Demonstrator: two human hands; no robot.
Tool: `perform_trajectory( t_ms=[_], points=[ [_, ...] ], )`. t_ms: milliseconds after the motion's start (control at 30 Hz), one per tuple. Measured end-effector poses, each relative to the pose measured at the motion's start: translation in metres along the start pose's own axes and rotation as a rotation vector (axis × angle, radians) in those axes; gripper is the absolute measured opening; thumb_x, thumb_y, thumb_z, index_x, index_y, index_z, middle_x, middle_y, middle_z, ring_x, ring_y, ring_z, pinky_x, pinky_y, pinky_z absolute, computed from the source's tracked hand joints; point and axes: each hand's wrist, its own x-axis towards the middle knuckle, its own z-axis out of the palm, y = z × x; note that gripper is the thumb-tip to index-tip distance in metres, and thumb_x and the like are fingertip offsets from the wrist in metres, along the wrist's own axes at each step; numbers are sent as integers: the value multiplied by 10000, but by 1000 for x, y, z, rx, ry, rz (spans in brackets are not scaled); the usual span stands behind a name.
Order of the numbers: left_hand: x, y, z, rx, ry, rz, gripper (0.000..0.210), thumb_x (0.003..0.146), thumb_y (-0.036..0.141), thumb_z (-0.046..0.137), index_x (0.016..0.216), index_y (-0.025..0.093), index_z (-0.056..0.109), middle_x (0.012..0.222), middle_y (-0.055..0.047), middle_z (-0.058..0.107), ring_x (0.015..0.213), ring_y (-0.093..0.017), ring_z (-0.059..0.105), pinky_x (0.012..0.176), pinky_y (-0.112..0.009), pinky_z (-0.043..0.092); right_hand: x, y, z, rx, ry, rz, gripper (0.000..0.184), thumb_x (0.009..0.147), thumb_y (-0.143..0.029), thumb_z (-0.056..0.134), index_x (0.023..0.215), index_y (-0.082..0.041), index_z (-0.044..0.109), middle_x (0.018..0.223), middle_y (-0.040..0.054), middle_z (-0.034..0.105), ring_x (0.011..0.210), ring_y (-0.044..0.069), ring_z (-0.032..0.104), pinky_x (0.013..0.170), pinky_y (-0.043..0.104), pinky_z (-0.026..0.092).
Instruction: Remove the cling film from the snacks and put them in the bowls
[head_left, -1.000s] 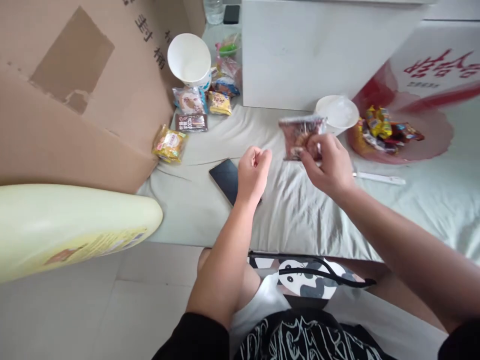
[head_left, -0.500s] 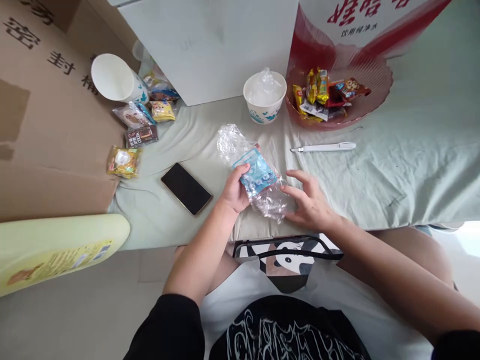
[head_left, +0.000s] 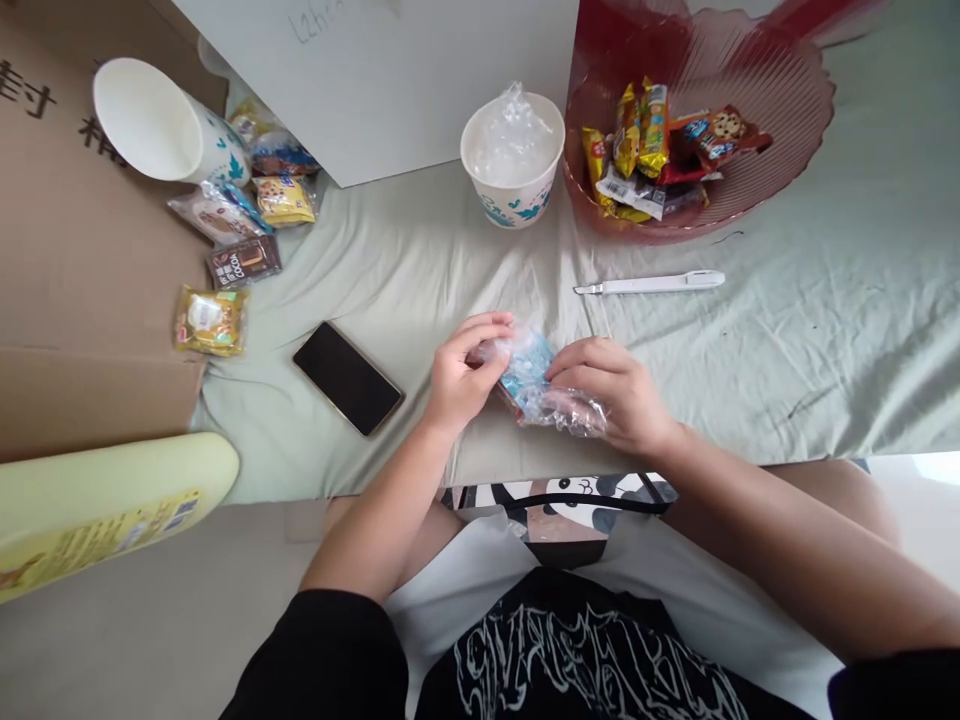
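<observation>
Between my hands is a small blue snack packet (head_left: 526,368) in loose, crinkled clear plastic wrap (head_left: 574,412). My left hand (head_left: 466,368) closes on its left end, fingers folded over the wrap and thumb across the top. Against the packet's right side, my right hand (head_left: 611,385) is closed too, its fingertips pressing the blue face and the wrap beneath its palm. Both hands are low over the green cloth, close to the table's front edge. A black phone (head_left: 349,377) lies left of my left hand. Beyond my right hand lies a white pen-shaped cutter (head_left: 649,283).
A paper cup (head_left: 512,180) holds crumpled clear plastic. Right of it, a pink ribbed bowl (head_left: 787,130) carries several wrapped snacks. At left are a tipped paper cup (head_left: 150,130), several snack packets (head_left: 210,318), a cardboard box (head_left: 90,250) and a yellow-green container (head_left: 112,500). A white box (head_left: 405,90) stands behind.
My right hand has moved from spread fingers onto the packet's right side. My left hand has folded the upper wrap down over the packet. The head view has shifted closer.
</observation>
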Motion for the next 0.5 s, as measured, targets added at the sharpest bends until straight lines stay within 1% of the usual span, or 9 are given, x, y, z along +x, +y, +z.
perform_trajectory(
  t_ms=[33, 100, 167, 233, 300, 367, 400, 433, 500],
  points=[
    [-2, 1, -2, 98, -20, 77, 278, 945, 474, 674, 1005, 217, 764, 1300, -101, 701, 1218, -256, 693, 1057, -445, 571, 0, 1, 3, 6, 1, 48, 237, 1033, -371, 595, 869, -220, 675, 898, 65, 724, 853, 199, 679, 767, 357, 498],
    [-6, 5, -4, 223, -122, 216, 348, 1005, 502, 572, 1048, 221, 772, 1334, -112, 659, 1267, -262, 666, 1095, -458, 554, 0, 1, 11, 25, 9, 170, 244, 1001, -405, 624, 842, -221, 640, 859, 62, 698, 797, 192, 648, 712, 336, 497],
    [-10, 8, -4, 288, -222, 343, 454, 965, 603, 594, 1131, 213, 755, 1362, -133, 615, 1311, -300, 636, 1118, -481, 545, 1, 0, 18, 41, 22, 292, 245, 926, -418, 694, 826, -228, 578, 827, 44, 665, 746, 180, 608, 657, 314, 478],
    [-14, 9, -3, 358, -257, 430, 533, 879, 640, 697, 1175, 199, 733, 1366, -149, 575, 1337, -336, 611, 1137, -499, 537, 2, -2, 21, 48, 19, 384, 271, 845, -393, 743, 830, -236, 523, 818, 26, 643, 731, 173, 583, 641, 302, 467],
    [-16, 7, -2, 433, -226, 458, 445, 883, 540, 744, 1173, 202, 729, 1369, -144, 533, 1351, -333, 594, 1146, -502, 533, 6, -2, 16, 69, -24, 422, 248, 815, -355, 732, 871, -239, 520, 842, 24, 647, 750, 177, 589, 662, 305, 480],
    [-16, 2, -2, 492, -187, 444, 254, 954, 378, 688, 1147, 222, 743, 1393, -127, 487, 1353, -303, 584, 1148, -501, 532, 9, 2, 3, 93, -94, 384, 236, 823, -367, 710, 955, -235, 565, 919, 45, 675, 817, 201, 623, 719, 336, 514],
    [-15, -1, -4, 508, -178, 431, 208, 970, 318, 660, 1137, 232, 751, 1408, -118, 466, 1348, -291, 583, 1143, -501, 536, 11, 6, -5, 78, -111, 351, 251, 835, -388, 699, 1000, -233, 589, 966, 61, 687, 866, 223, 641, 763, 366, 530],
    [-14, -4, -5, 516, -172, 417, 195, 974, 274, 643, 1129, 240, 757, 1420, -110, 449, 1339, -281, 583, 1135, -499, 543, 12, 11, -14, 31, -103, 324, 269, 846, -408, 687, 1035, -233, 608, 1009, 77, 694, 922, 249, 652, 817, 404, 538],
    [-12, -8, -9, 513, -151, 399, 212, 964, 201, 625, 1114, 250, 767, 1429, -96, 441, 1330, -266, 577, 1123, -490, 552, 11, 25, -31, -167, 0, 333, 268, 870, -393, 649, 1086, -235, 635, 1091, 110, 694, 1038, 306, 649, 928, 495, 517]
  ],
)
